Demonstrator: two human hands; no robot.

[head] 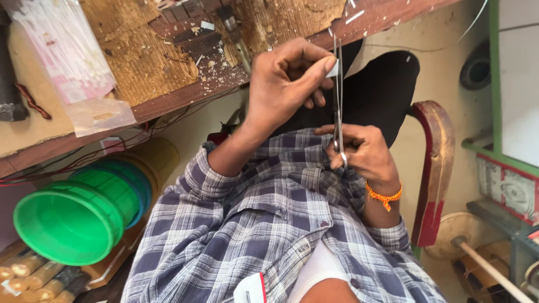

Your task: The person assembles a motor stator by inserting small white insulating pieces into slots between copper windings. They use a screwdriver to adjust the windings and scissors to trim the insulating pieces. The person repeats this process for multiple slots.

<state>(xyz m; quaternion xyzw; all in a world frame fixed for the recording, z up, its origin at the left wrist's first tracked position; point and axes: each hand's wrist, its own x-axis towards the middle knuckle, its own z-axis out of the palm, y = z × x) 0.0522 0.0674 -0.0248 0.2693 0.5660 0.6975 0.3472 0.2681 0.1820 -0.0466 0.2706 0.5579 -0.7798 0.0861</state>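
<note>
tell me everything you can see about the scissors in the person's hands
The scissors are thin, silvery and look like metal, with long narrow blades pointing up the picture. The right hand grips the handle end, fingers through a loop. The blades stand slightly apart around a small white piece pinched by the left hand. They are held in the air above a checked shirt.

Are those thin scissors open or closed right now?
Open slightly: the scissors' two thin blades stand apart, with the small white piece held beside them.
</note>
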